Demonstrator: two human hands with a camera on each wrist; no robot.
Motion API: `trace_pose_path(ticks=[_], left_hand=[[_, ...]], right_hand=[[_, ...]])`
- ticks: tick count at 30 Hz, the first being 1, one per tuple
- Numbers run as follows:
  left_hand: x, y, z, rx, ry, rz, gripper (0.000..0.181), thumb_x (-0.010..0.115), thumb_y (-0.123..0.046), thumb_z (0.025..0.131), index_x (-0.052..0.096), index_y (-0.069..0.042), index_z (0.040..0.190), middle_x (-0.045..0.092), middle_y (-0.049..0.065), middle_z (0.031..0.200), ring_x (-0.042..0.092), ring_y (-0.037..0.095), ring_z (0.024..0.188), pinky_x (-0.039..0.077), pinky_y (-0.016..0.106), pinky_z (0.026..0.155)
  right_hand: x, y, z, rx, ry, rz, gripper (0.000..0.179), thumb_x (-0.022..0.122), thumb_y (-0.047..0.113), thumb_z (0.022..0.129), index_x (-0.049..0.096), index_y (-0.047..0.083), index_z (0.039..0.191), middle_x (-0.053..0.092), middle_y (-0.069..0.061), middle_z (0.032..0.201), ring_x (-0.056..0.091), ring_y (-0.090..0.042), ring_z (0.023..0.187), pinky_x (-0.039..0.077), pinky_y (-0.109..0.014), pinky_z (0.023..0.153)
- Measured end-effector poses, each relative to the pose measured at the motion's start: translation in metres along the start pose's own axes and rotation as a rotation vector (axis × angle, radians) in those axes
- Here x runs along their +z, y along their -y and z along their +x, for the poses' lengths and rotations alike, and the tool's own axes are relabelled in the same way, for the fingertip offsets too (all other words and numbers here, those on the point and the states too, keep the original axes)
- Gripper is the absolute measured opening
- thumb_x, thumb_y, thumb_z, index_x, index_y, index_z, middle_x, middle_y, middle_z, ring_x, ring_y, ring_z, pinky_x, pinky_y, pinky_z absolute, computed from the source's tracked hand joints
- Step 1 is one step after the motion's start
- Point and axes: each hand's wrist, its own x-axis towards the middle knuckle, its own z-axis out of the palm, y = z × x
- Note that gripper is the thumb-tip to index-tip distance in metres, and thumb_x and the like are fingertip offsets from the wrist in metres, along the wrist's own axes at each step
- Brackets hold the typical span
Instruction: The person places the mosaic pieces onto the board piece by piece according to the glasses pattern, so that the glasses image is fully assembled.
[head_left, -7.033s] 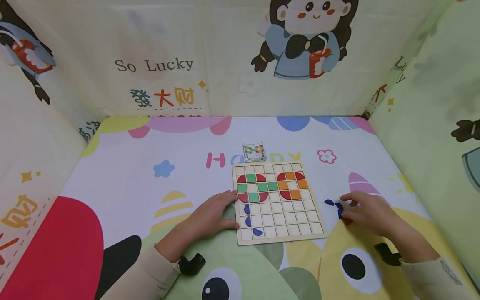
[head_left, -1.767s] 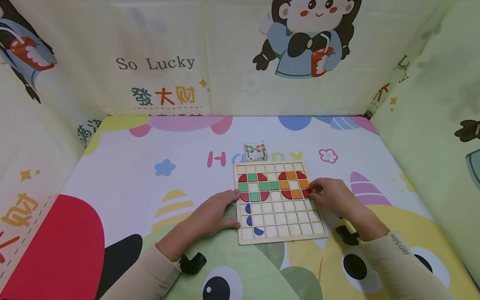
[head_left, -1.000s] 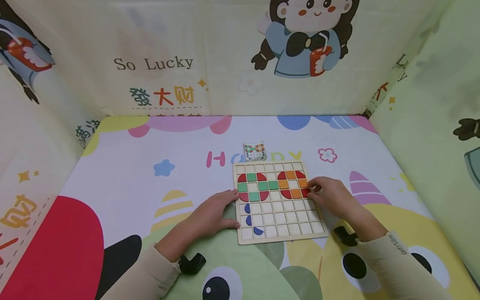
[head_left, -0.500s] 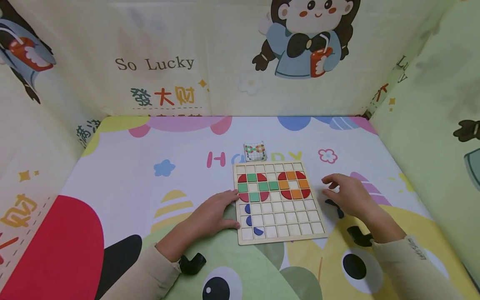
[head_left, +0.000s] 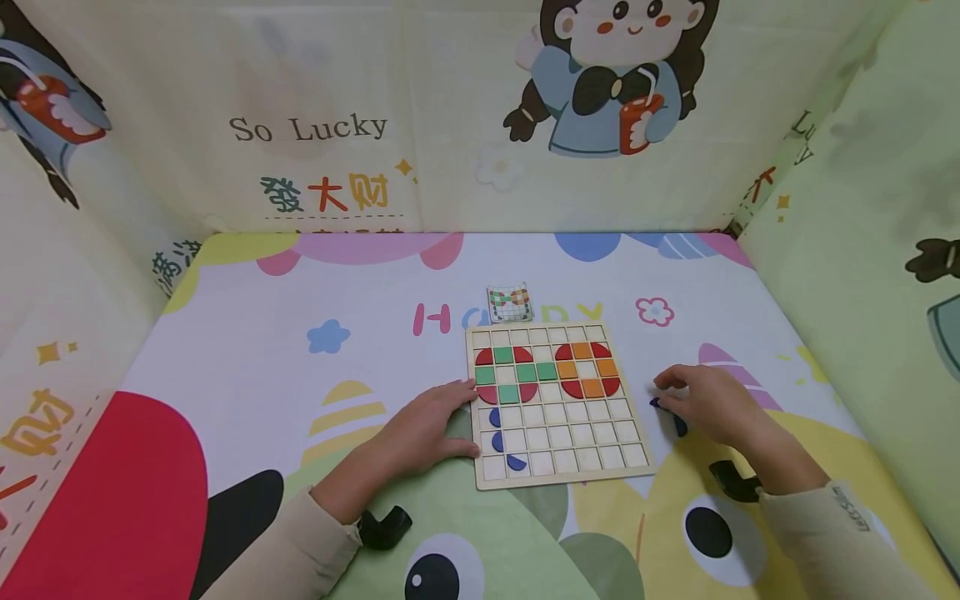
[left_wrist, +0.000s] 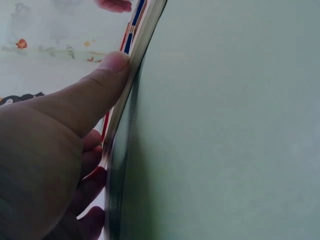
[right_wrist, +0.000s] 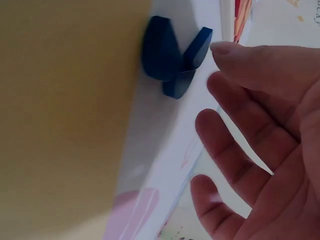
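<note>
A wooden grid board (head_left: 566,480) lies on the table, bearing red quarter-round pieces, green squares (head_left: 502,355) and orange squares (head_left: 582,351). Several blue half-round pieces (head_left: 516,462) sit in its left part. My left hand (head_left: 416,433) rests against the board's left edge, thumb (left_wrist: 114,62) and fingertips touching it. Right of the board, my right hand (head_left: 712,404) hovers by a small cluster of loose blue pieces (right_wrist: 160,47), partly hidden by it in the head view. Its fingers are loosely bent, with nothing between them; the thumb tip (right_wrist: 222,48) is close to one blue piece.
A small pattern card (head_left: 509,303) with a similar coloured grid lies just beyond the board's far edge. The table wears a printed cloth (head_left: 247,333), and printed fabric walls (head_left: 450,100) rise at the back and both sides.
My right hand set a red quarter-round piece in the lower right corner of the orange group, let go and moved right to the blue pieces. The left hand stayed put.
</note>
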Motion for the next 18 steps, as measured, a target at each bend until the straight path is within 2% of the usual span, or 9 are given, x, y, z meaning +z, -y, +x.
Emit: trace_pose_path(ticks=[5,10,18], left_hand=[[0.000,0.000,0.000,-0.002,-0.002,0.002,0.078,0.084,-0.035,0.082,0.051,-0.007,0.146,0.044,0.008,0.154,0.037,0.030,0.143,0.035,0.047,0.113],[0.000,0.000,0.000,-0.007,0.000,-0.003,0.077,0.084,-0.035,0.082,0.051,-0.007,0.146,0.044,0.007,0.154,0.036,0.030,0.143,0.035,0.047,0.113],[0.000,0.000,0.000,-0.009,0.005,-0.012,0.077,0.084,-0.035,0.082,0.051,-0.006,0.146,0.043,0.007,0.154,0.036,0.030,0.143,0.034,0.048,0.113]], right_hand=[[0.004,-0.003,0.001,-0.026,0.006,-0.041,0.022,0.077,0.011,0.086,0.072,0.001,0.105,0.070,-0.012,0.097,0.058,-0.027,0.081,0.055,-0.049,0.076],[0.008,-0.001,0.004,-0.047,-0.031,-0.060,0.020,0.078,0.013,0.086,0.072,0.002,0.101,0.070,-0.009,0.091,0.059,-0.023,0.077,0.056,-0.046,0.074],[0.012,0.004,0.006,-0.034,-0.046,-0.061,0.027,0.077,0.019,0.088,0.071,0.000,0.107,0.072,-0.009,0.092,0.063,-0.022,0.078,0.057,-0.041,0.071]])
